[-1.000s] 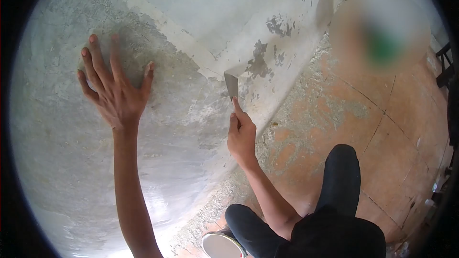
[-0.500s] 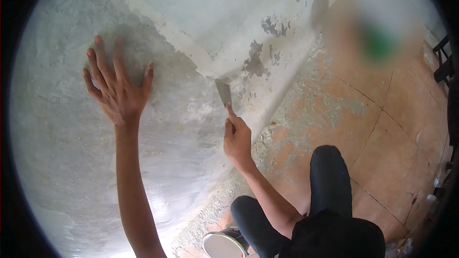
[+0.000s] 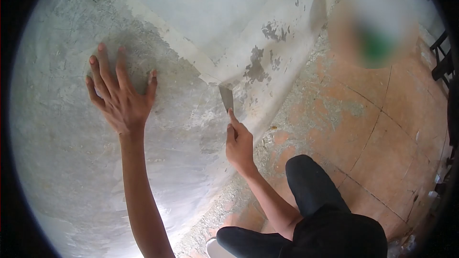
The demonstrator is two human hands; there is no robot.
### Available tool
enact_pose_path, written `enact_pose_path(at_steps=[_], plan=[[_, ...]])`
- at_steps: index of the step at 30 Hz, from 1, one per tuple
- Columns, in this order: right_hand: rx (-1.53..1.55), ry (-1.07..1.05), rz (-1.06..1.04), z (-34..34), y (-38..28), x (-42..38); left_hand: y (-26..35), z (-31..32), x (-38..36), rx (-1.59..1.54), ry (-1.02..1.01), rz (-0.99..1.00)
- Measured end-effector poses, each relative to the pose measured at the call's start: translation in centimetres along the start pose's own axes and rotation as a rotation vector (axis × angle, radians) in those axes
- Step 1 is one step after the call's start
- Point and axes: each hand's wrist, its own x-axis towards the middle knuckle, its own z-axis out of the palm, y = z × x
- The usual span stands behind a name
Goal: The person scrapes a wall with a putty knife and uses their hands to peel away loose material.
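Note:
My left hand lies flat on the grey, rough wall, its fingers spread. In my right hand is a scraper, gripped by the handle with the index finger stretched along it. The blade tip touches the wall at the lower corner of a pale, smooth area. Dark patches where the coating is gone show to the right of the blade. My fingers hide most of the handle.
Crumbled debris lies along the wall's foot on orange floor tiles. A white bucket is partly hidden by my knee. A blurred round area and black metal bars are at the right.
The view has shifted slightly, and both hands and the scraper appear a little lower. My knees have moved left in the view, and one now covers more of the bucket.

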Motion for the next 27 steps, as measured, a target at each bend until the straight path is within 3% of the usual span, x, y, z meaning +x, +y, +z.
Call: enact_pose_path(at_steps=[9, 12, 17, 18, 21, 27], plan=[[0.098, -0.020, 0.107, 0.2, -0.7, -0.6, -0.1, -0.1, 0.2, 0.012, 0.020, 0.045], [0.042, 0.022, -0.020, 0.8, -0.1, -1.0, 0.0, -0.2, 0.0, 0.030, -0.017, 0.027], [0.086, -0.031, 0.154, 0.1, -1.8, -0.4, 0.0, -0.3, 0.0, -0.018, -0.015, 0.030], [0.011, 0.025, 0.012, 1.3, -0.2, -1.2, 0.1, -0.3, 0.1, -0.019, -0.005, 0.040], [0.084, 0.051, 0.110, 0.5, -1.0, -0.5, 0.0, -0.6, -0.1, -0.010, -0.033, 0.034], [0.013, 0.001, 0.071, -0.7, -1.4, 0.0, 0.1, -0.5, 0.1, -0.026, -0.026, 0.028]])
